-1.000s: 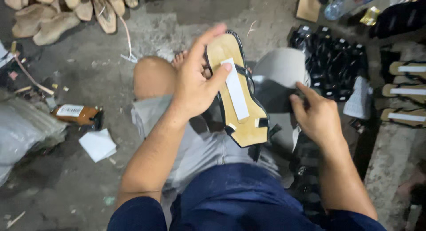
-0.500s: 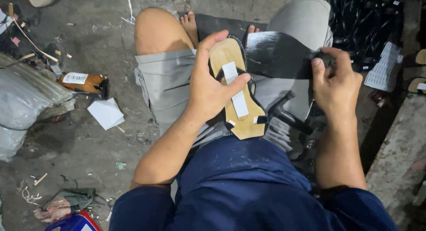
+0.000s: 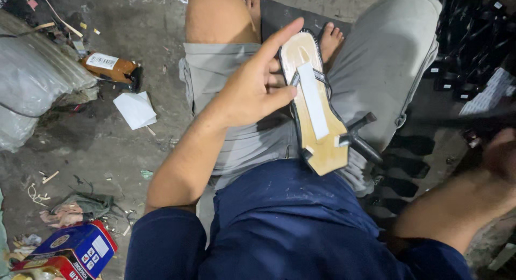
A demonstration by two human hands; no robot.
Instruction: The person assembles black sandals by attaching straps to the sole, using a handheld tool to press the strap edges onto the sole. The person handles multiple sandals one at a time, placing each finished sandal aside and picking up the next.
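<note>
My left hand [image 3: 257, 86] grips a tan sandal sole [image 3: 316, 110] over my lap, underside up. The sole has a black edge, a white strip along its middle and black straps sticking out at its lower right. My thumb presses near the white strip and my forefinger lies along the toe end. My right hand [image 3: 502, 153] is blurred at the right edge, low beside my right knee, away from the sole. Whether it holds anything is not visible. I sit cross-legged in grey shorts and a navy shirt, with a bare foot [image 3: 331, 41] beyond the sole.
A pile of black sandal straps and parts [image 3: 473, 38] lies at the upper right. On the dirty concrete floor to the left are a brown bottle [image 3: 110, 67], a white paper [image 3: 136, 109], a grey plastic sack [image 3: 37, 81] and a blue and red box [image 3: 75, 253].
The view has closed in on my lap. My right hand left the dark piece by my knee and dropped to the right edge. My left hand still holds the sole, now tilted further right.
</note>
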